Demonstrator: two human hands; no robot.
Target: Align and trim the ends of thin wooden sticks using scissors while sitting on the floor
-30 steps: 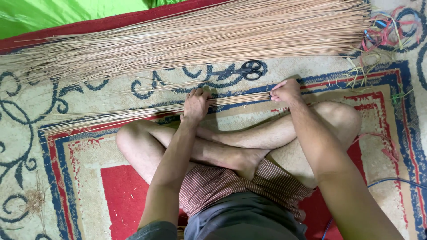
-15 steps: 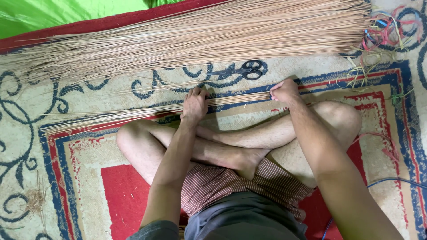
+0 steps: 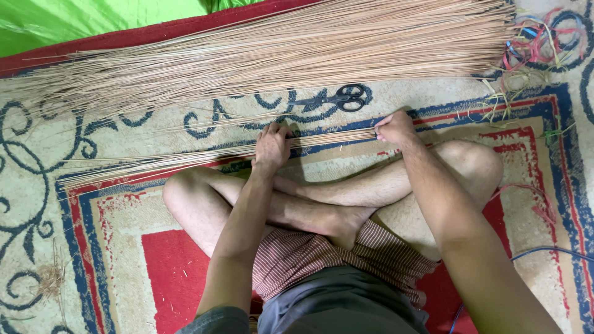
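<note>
Off to the left of my left hand, the small bundle of thin sticks (image 3: 185, 158) fans out loose across the carpet (image 3: 37, 185), its tips spreading apart. My left hand (image 3: 271, 148) lies flat on top of that bundle, fingers spread forward, pressing it down rather than wrapping it. Between my hands the sticks run tight and straight, just beyond my crossed shins. My right hand (image 3: 393, 128) is curled closed around the bundle's thick end, pinching it together.

I'd judge these sticks light, dry and springy: each bends easily and could snap if kinked, and together they slide against one another, so the bundle wants to splay wherever it isn't gripped. The firm place to hold is the gathered end at my right hand; the loose tips give no purchase.

Just past my hands, a pair of black scissors (image 3: 337, 99) lies on the carpet, and beyond that the big heap of sticks (image 3: 278, 52) stretches wide. Beyond my right hand, coloured strings (image 3: 535, 43) lie tangled.

I sit cross-legged on a patterned carpet of cream, blue and red; green fabric (image 3: 93, 18) shows at the far left edge.
</note>
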